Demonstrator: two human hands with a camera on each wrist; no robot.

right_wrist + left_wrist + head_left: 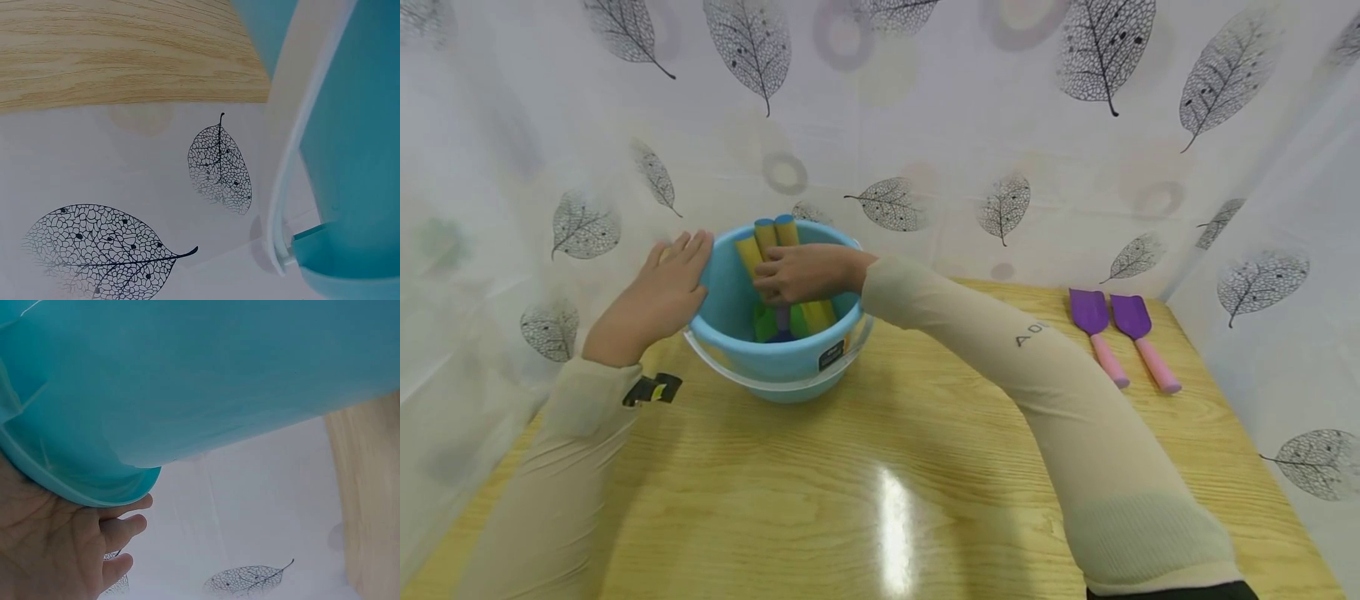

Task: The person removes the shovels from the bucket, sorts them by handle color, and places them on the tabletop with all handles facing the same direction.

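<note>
A light blue bucket [722,337] with a white handle [790,386] stands on the table. My left hand [658,296] rests against its left rim, fingers extended; the left wrist view shows the palm [50,544] along the rim's outer side. Inside the bucket, my right hand [808,273] curls its fingers round a toy shovel [783,319], whose pinkish handle and dark purple lower part show below the fist. Yellow handles with blue ends [765,233] lean beside that hand, and green parts [765,323] lie lower down. The right wrist view shows only the bucket's outside [356,162].
Two toy shovels with purple blades and pink handles [1108,360] [1157,364] lie at the table's right. A white curtain with leaf prints [955,142] hangs behind and at both sides of the wooden table [820,500].
</note>
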